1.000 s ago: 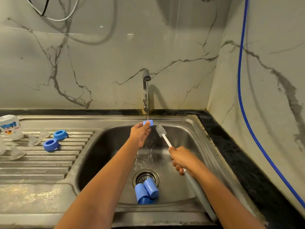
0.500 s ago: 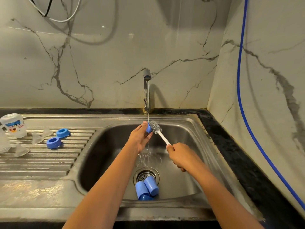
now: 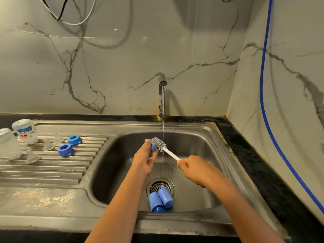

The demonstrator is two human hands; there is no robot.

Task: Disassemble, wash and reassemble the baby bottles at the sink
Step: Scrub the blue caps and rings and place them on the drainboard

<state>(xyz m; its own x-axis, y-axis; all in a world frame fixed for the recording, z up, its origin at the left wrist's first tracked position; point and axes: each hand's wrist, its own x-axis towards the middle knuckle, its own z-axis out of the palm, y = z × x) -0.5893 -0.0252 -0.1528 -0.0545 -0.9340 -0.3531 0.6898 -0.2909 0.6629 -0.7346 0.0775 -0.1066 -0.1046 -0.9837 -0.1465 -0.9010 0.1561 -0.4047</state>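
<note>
Head view: the tap point(image 3: 162, 95) stands at the back rim of the steel sink point(image 3: 201, 146), and a thin stream of water point(image 3: 163, 130) falls from its spout. Just below and in front of the tap, the left hand point(image 3: 145, 158) pinches a small blue bottle part point(image 3: 152, 147) between thumb and curled fingers. Too little of the part shows to tell which piece it is. The grey bristled head of a bottle brush point(image 3: 158, 143) presses against this part from the right, and the stream runs down past the right edge of the brush head. The brush's white handle slants down and right of the tap into the right hand point(image 3: 194, 169), whose fingers are wrapped tightly round it.

Straight down from the tap, on the basin floor, is the drain point(image 3: 160, 185). Two blue caps point(image 3: 160, 200) lie touching each other on its near edge.

Left of the tap, on the ribbed draining board point(image 3: 52, 172), lie two blue screw rings point(image 3: 65, 149), just beside each other. Three clear teats point(image 3: 48, 145) stand near them, further left of the tap. Farthest left of the tap, two clear bottles point(image 3: 25, 131) stand upside down side by side, one of them printed with a coloured label.

Right of the tap, a blue hose point(image 3: 266, 102) runs down the marble side wall. Above and left of the tap, black and white cables point(image 3: 70, 14) hang in loops against the back wall.
</note>
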